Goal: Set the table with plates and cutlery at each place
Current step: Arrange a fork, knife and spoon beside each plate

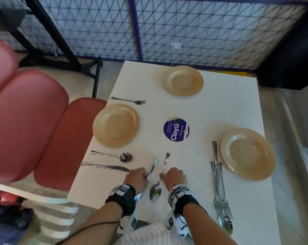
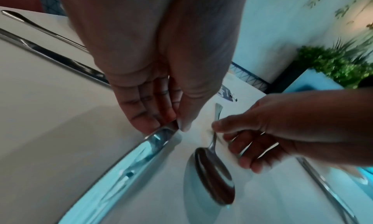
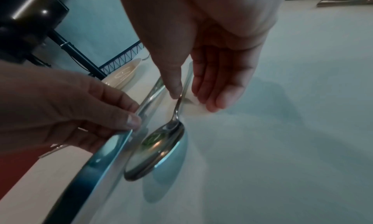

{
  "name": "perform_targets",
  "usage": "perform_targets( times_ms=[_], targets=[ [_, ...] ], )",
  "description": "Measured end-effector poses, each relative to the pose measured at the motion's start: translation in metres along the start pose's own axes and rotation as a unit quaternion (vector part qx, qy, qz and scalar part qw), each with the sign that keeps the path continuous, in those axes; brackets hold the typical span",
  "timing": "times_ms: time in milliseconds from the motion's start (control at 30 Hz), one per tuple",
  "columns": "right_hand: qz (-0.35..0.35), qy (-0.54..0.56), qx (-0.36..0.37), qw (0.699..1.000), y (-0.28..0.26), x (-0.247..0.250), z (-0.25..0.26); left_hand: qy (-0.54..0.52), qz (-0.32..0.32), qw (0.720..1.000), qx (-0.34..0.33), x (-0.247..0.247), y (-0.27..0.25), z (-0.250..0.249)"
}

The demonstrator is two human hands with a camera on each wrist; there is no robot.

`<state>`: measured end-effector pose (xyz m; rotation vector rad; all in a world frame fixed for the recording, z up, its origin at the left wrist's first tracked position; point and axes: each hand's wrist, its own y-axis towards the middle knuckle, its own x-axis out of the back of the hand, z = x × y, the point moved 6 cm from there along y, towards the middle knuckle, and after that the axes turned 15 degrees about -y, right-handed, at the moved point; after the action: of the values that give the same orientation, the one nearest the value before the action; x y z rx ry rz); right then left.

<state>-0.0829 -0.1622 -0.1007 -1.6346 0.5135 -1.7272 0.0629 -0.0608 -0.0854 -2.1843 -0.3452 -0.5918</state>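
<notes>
On the white table my left hand pinches a table knife between thumb and fingers; its blade runs back under my wrist. Just to its right, my right hand pinches the handle of a spoon between the thumb and fingertips. The spoon's bowl points toward me and casts a shadow on the table. Three tan plates stand at the left, far and right places.
The left plate has a fork on its far side and a spoon and knife on its near side. Several forks and a spoon lie in a pile beside the right plate. A purple sticker marks the table's middle. Red chairs stand left.
</notes>
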Motion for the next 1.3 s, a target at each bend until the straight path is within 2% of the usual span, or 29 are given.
perform_targets(
  times_ms=[133,267,367,433,600,766,866,1033,1133,1300],
  targets=[
    [-0.008,-0.003,-0.032,0.999,0.009,0.001,0.013,-0.072,0.008,0.997,-0.035,0.019,0.012,-0.001],
    [0.018,0.034,-0.056,0.998,0.013,-0.001,0.019,-0.166,0.026,0.983,-0.075,0.044,0.024,-0.015],
    [0.032,0.076,-0.037,0.996,0.014,0.003,0.023,-0.208,0.009,0.972,-0.107,0.070,0.037,-0.033],
    [0.018,0.120,-0.008,0.993,0.014,0.018,0.028,-0.247,0.001,0.960,-0.128,0.091,0.046,-0.051],
    [-0.050,0.233,0.065,0.969,0.036,0.106,0.051,-0.310,-0.009,0.936,-0.168,0.147,0.078,-0.110],
    [-0.066,0.298,0.171,0.937,0.081,0.221,0.104,-0.347,-0.050,0.917,-0.189,0.205,0.128,-0.172],
    [-0.076,0.278,0.236,0.928,0.115,0.280,0.145,-0.330,-0.075,0.919,-0.201,0.240,0.167,-0.204],
    [-0.080,0.292,0.233,0.924,0.178,0.343,0.197,-0.314,-0.108,0.927,-0.176,0.282,0.242,-0.236],
    [-0.083,0.277,0.210,0.934,0.217,0.356,0.218,-0.281,-0.136,0.936,-0.161,0.297,0.286,-0.242],
    [-0.075,0.235,0.165,0.955,0.270,0.350,0.248,-0.229,-0.136,0.958,-0.108,0.296,0.347,-0.232]
  ],
)
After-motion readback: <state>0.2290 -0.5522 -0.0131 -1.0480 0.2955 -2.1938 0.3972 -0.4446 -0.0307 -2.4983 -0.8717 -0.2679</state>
